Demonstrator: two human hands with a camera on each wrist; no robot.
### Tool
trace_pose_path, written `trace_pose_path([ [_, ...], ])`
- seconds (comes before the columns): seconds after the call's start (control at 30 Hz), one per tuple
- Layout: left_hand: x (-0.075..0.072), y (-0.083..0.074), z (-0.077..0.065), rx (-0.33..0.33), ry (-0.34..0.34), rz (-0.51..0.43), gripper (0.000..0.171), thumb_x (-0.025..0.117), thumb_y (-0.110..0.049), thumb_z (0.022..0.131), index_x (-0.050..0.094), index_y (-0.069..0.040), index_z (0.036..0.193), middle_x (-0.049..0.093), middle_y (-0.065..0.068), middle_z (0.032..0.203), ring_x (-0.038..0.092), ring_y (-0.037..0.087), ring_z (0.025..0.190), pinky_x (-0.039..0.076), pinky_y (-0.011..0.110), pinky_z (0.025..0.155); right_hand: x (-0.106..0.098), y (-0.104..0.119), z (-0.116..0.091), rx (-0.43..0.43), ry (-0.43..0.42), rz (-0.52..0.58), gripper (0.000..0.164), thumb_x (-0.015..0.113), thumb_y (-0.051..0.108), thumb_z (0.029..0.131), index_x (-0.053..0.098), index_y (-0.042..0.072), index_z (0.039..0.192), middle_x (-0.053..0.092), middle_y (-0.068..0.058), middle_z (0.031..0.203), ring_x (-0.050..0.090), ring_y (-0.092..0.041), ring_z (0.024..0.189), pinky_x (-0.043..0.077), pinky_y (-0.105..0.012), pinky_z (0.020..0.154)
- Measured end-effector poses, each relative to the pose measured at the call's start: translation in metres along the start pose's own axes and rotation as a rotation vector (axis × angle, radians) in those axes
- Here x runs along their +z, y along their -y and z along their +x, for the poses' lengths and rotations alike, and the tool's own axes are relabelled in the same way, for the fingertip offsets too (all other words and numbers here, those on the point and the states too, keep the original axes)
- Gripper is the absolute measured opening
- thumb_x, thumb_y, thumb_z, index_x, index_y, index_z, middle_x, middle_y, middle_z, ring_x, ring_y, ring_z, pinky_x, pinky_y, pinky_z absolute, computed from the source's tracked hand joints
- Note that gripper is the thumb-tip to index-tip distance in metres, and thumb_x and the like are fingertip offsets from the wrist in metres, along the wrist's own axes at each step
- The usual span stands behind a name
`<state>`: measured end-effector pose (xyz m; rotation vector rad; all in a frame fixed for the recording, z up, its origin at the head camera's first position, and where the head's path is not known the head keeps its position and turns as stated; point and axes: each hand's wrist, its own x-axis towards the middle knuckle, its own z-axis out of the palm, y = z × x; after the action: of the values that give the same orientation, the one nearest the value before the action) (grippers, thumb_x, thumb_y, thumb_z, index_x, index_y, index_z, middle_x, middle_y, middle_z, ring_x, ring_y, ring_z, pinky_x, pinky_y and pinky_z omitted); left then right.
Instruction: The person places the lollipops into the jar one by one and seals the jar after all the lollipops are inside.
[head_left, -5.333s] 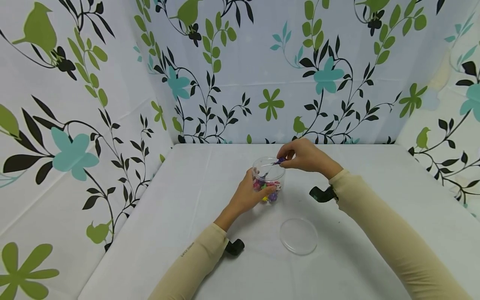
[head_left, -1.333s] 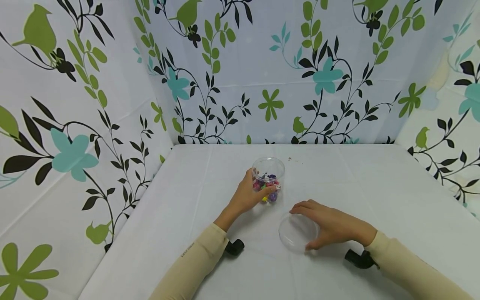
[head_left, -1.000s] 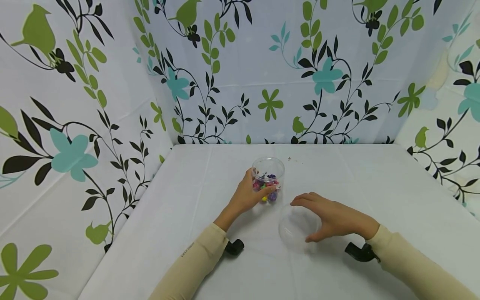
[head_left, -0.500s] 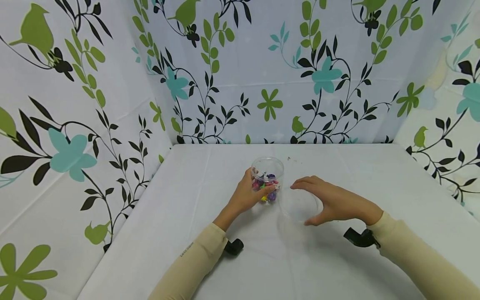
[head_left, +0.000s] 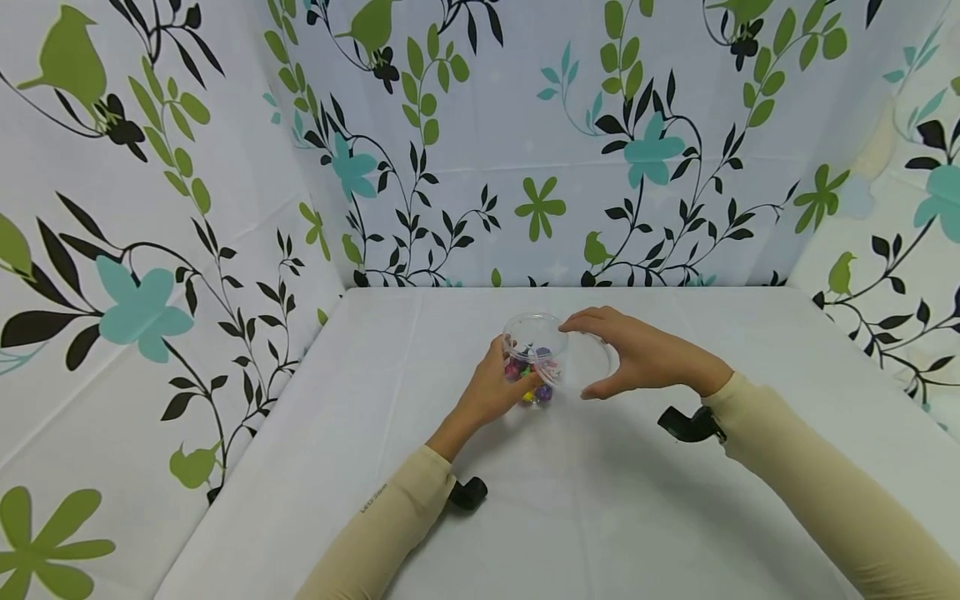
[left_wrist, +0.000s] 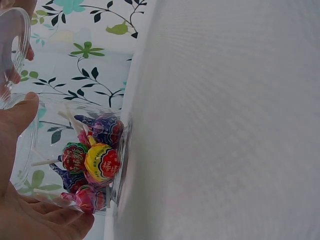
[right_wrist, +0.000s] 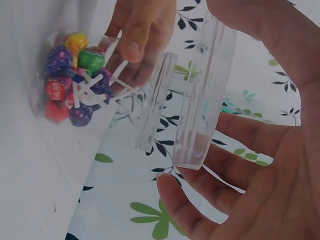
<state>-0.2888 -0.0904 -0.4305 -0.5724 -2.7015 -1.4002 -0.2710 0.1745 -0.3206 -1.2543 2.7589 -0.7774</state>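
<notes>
A clear plastic jar (head_left: 534,333) stands on the white table, holding several wrapped lollipops (left_wrist: 100,160) in yellow, purple, red, green and pink. My left hand (head_left: 489,390) grips the jar from its left side, thumb across the front and fingers behind. My right hand (head_left: 645,352) holds the clear round lid (right_wrist: 202,95) by its edge, thumb at the near side and fingers at the far side. In the right wrist view the lid faces the jar's open mouth with a small gap. In the head view the lid overlaps the jar's right side, tilted.
The white-covered table (head_left: 525,517) ends at a patterned cloth backdrop (head_left: 480,167) with leaves, birds and flowers, which also rises on both sides. A black wrist camera (head_left: 468,494) sits at the left cuff, another camera (head_left: 690,425) at the right.
Earlier the right hand held a purple-wrapped lollipop at the jar's mouth. It then took the lid from the table and brought it up and left to the jar. The left hand stays put.
</notes>
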Motion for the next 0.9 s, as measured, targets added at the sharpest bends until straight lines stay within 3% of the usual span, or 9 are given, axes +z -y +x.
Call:
trace_pose_path([
  [0.4,0.001,0.002,0.001,0.01,0.006,-0.051,0.103,0.071,-0.059,0.093,0.019,-0.005,0.163,0.042,0.015,0.158,0.044,0.032,0.143,0.037,0.052,0.115,-0.001,-0.001,0.034,0.004,-0.014,0.017,0.085,0.095,0.027,0.076,0.054,0.004,0.147,0.049,-0.012,0.152,0.043,-0.033,0.134,0.047,-0.058,0.105],
  [0.6,0.001,0.001,0.001,-0.018,0.0,-0.041,0.105,0.072,-0.061,0.091,0.019,-0.006,0.163,0.041,0.016,0.159,0.044,0.032,0.143,0.038,0.054,0.114,0.002,-0.003,0.045,0.053,-0.021,-0.007,0.085,0.094,0.028,0.078,0.053,0.006,0.149,0.046,-0.015,0.154,0.042,-0.037,0.137,0.045,-0.061,0.106],
  [0.9,0.0,0.002,0.002,0.023,0.008,-0.077,0.103,0.075,-0.054,0.092,0.019,-0.003,0.163,0.039,0.016,0.16,0.038,0.03,0.147,0.034,0.051,0.117,0.007,-0.006,0.058,0.075,-0.015,-0.013,0.086,0.091,0.032,0.08,0.052,0.002,0.15,0.045,-0.018,0.155,0.038,-0.04,0.142,0.042,-0.064,0.107],
])
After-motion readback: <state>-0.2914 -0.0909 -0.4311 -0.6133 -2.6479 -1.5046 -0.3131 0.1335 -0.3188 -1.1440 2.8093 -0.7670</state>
